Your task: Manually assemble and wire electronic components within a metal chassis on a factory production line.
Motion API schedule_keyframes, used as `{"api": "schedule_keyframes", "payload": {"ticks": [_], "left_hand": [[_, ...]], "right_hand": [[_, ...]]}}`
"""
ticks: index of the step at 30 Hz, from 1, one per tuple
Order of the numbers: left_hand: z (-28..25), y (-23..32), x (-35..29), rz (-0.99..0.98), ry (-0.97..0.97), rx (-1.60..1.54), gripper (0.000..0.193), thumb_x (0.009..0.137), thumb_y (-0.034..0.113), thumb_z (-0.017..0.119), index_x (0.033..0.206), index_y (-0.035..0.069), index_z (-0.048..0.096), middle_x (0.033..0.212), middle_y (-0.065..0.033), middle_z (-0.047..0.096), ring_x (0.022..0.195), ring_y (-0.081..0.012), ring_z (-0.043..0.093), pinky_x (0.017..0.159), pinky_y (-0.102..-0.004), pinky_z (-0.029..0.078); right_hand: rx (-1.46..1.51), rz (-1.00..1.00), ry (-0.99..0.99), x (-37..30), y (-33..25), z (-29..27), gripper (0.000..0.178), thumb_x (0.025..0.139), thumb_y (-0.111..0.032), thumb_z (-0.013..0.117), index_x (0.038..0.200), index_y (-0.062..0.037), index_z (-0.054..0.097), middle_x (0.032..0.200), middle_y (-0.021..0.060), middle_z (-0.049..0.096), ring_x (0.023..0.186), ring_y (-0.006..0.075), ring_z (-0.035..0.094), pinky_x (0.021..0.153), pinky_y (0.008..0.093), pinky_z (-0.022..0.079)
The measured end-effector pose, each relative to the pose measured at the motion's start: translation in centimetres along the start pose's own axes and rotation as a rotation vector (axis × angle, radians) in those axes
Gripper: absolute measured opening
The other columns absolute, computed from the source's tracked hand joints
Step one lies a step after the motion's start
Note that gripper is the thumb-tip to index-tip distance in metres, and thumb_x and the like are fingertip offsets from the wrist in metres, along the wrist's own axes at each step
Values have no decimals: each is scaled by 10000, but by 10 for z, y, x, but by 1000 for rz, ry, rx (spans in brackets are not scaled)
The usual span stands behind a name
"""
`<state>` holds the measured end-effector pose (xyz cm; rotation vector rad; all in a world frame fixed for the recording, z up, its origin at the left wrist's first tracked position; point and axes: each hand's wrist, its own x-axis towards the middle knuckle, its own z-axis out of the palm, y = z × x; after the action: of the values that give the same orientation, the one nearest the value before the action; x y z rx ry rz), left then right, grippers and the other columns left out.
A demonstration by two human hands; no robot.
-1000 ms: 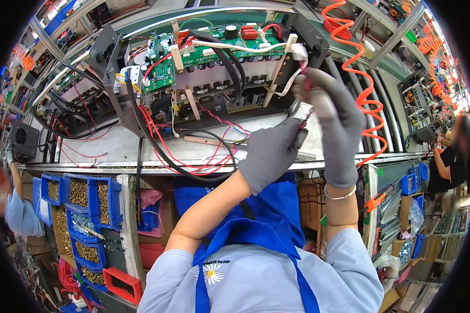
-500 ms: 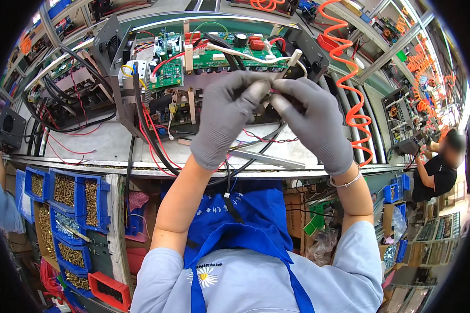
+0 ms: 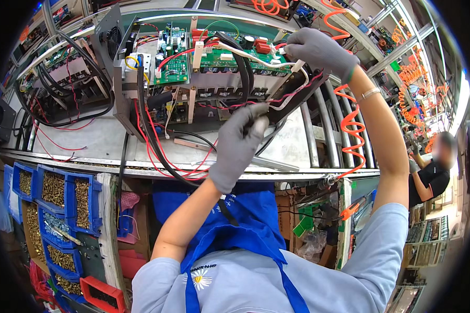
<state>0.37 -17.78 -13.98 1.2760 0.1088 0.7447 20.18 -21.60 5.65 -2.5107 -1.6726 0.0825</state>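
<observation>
above the bench (image 3: 290, 147), right hand (image 3: 321, 51) hides chassis (image 3: 209, 80) corner.

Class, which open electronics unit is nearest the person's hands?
The central unit, its right end beside the right hand; the left unit stands farther off.

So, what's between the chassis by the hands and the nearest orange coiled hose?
In the head view, metal rollers lie side by side between the chassis and the orange coiled hose.

Room right of centre
I could cross the metal worktop (image 3: 293, 146); a black cable (image 3: 140, 94) obstructs leftward, the orange coiled hose (image 3: 353, 125) rightward.
</observation>
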Motion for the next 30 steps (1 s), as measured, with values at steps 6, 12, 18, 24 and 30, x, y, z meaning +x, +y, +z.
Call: {"api": "schedule_keyframes", "payload": {"ticks": [6, 12, 18, 24, 30], "left_hand": [[-10, -17, -35, -168, 5, 17, 358, 961, 214, 617, 1252, 7, 602, 907, -17, 628, 759, -59, 556, 629, -201, 468], [-20, -27, -45, -266, 13, 52, 315, 980, 159, 579, 1254, 6, 604, 907, -25, 646, 743, -42, 551, 622, -185, 459], [-17, -32, -45, -287, -8, -28, 309, 981, 150, 576, 1250, 0, 605, 904, -25, 642, 721, -50, 551, 621, -193, 459], [-20, -43, -48, -319, 7, -1, 315, 977, 147, 575, 1251, -5, 601, 902, -26, 627, 740, -55, 552, 630, -193, 459], [-15, -46, -45, -310, -7, 15, 278, 941, 157, 614, 1173, 7, 649, 917, -61, 678, 788, -96, 595, 724, -260, 496]], "right_hand": [[-241, 81, -129, 33, 14, 4, 358, 805, -290, 562, 772, 58, 636, 665, 124, 632, 587, 191, 606, 590, 334, 507], [-154, 133, -219, 45, 7, 8, 349, 809, -274, 569, 785, 69, 628, 678, 102, 629, 601, 162, 601, 601, 327, 511], [-127, 100, -310, 61, 34, 11, 308, 838, -237, 557, 822, 61, 631, 693, 51, 607, 615, 127, 591, 608, 296, 506], [-46, 115, -334, 62, 42, 15, 302, 847, -237, 581, 814, 58, 634, 682, 42, 600, 619, 112, 591, 604, 281, 502], [-145, 41, -252, 63, 9, 25, 282, 821, -203, 583, 765, 73, 602, 614, 49, 554, 553, 107, 545, 519, 311, 451]]}}
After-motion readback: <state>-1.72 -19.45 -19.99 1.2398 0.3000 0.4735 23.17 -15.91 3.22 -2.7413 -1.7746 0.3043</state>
